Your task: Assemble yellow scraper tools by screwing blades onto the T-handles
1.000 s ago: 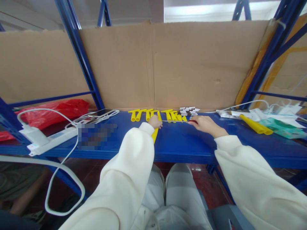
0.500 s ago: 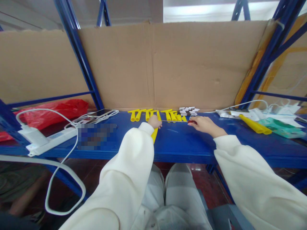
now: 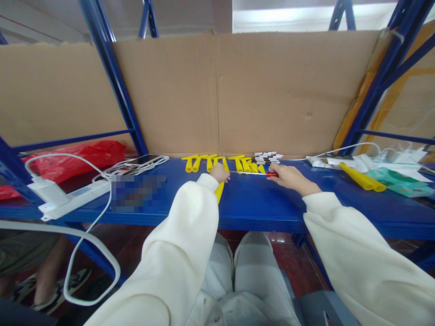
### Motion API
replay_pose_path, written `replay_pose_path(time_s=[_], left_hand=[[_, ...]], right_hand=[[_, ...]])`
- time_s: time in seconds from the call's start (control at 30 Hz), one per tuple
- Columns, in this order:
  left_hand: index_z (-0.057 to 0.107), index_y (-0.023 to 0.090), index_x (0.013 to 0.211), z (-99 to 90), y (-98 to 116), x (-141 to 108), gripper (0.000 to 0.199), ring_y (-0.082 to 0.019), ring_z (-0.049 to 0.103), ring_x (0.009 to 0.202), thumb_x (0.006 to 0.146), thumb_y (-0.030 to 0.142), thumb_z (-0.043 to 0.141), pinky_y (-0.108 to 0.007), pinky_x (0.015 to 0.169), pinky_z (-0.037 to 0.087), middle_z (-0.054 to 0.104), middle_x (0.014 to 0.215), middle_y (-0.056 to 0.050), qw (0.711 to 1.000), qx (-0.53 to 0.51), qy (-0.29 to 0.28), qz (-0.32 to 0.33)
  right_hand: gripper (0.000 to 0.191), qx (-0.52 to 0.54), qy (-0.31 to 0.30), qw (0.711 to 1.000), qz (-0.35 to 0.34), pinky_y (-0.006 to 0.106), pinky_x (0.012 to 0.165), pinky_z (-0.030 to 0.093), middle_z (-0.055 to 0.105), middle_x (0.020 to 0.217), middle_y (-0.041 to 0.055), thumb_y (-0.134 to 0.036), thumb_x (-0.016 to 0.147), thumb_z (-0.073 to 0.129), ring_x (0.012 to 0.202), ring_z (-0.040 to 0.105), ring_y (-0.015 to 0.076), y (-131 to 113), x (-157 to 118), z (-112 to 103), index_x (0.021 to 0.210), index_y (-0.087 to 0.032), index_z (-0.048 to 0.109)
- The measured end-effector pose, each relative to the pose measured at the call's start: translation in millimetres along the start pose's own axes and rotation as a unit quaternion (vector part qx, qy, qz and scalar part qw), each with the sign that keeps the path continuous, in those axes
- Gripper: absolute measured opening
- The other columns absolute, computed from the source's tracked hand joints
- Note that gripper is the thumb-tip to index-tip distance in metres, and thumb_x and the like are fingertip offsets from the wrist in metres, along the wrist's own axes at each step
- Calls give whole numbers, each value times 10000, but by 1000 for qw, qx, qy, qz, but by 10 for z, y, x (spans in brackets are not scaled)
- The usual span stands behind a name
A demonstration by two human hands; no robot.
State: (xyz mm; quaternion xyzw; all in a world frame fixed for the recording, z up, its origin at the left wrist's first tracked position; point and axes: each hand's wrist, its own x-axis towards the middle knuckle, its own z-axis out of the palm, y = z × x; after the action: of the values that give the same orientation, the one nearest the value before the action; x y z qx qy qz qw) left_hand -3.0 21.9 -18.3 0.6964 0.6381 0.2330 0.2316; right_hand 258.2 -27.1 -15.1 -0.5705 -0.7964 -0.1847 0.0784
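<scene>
Bulging at the far left of the blue shelf (image 3: 258, 199), a red plastic bag (image 3: 81, 158) lies behind a white power strip (image 3: 79, 198), whose plugged-in cable loops over the near edge. Below, on the floor side, I can see another person's legs (image 3: 50, 267). Next along, a white cord (image 3: 149, 163) is bundled towards the back, with a blurred-out patch just in front of it.

Nearer the middle, four yellow T-shaped pieces (image 3: 196, 164) lie in a row, the last partly behind the seated person's left hand (image 3: 220, 172). That hand is closed around a yellow piece (image 3: 219, 195); its near end pokes out below the fingers towards the lap, and from where I stand I can't make out how the fingertips sit on it. A thin metallic shaft (image 3: 249, 173) runs almost level from beside the left hand across to the right; whether its tip is inside the yellow piece is hidden.

Behind the shaft lie more yellow parts (image 3: 243, 164) and a stack of white-and-black pieces (image 3: 268, 157). The right hand (image 3: 290, 179) pinches the red handle (image 3: 272, 174) at the shaft's other end, fingers curled round it. Well apart, further right, two yellow tubes (image 3: 365, 179) rest beside a green packet (image 3: 397, 181) and white cables.
</scene>
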Motion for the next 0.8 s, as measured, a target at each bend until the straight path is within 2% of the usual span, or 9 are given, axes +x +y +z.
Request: replay_pose_path(time_s=[0.2, 0.4, 0.5, 0.6, 0.7, 0.8], left_hand=[[696, 49, 806, -5, 9, -24, 166, -180, 739, 776, 779, 31, 533, -209, 663, 551, 771, 869, -143, 1000, -13, 6, -2], [660, 89, 729, -2, 14, -23, 156, -152, 728, 735, 795, 30, 532, -186, 642, 542, 772, 855, -113, 1000, -31, 1, -3], [650, 78, 694, -4, 18, -30, 156, -168, 728, 724, 788, 23, 539, -211, 651, 553, 764, 838, -135, 999, -35, 3, 1], [667, 72, 702, -4, 17, -35, 133, -178, 731, 715, 756, 15, 560, -222, 666, 560, 764, 797, -130, 999, -44, 9, 2], [683, 61, 717, 4, 8, -22, 139, -177, 733, 715, 745, 11, 557, -218, 671, 560, 765, 782, -130, 999, -45, 14, 0], [687, 63, 736, 10, 3, -4, 139, -183, 740, 740, 752, 17, 556, -209, 663, 558, 770, 803, -131, 999, -37, 14, -4]], right_hand=[[264, 20, -16, 1000, -1, 288, 655, 407, 746, 920, 94, -374, 960, 452, 831, 670, 224, -31, -10, -30, 970, -215, 662], [201, 10, 0, 1000, 3, 281, 645, 396, 739, 932, 94, -351, 902, 561, 803, 663, 222, -23, -2, -16, 1019, -198, 620], [167, 11, -2, 1000, -1, 277, 630, 383, 737, 905, 81, -354, 907, 552, 792, 659, 215, -7, -3, -16, 938, -212, 635], [216, 22, -11, 1000, -1, 281, 635, 387, 742, 924, 83, -393, 918, 533, 820, 661, 221, -1, -5, -26, 894, -216, 655], [256, 32, -26, 999, 13, 290, 643, 396, 746, 921, 92, -409, 932, 504, 831, 665, 232, -1, -1, -26, 892, -215, 666], [207, 50, -17, 999, 6, 285, 648, 405, 744, 915, 84, -391, 911, 540, 819, 664, 226, 11, 13, 0, 935, -216, 647]])
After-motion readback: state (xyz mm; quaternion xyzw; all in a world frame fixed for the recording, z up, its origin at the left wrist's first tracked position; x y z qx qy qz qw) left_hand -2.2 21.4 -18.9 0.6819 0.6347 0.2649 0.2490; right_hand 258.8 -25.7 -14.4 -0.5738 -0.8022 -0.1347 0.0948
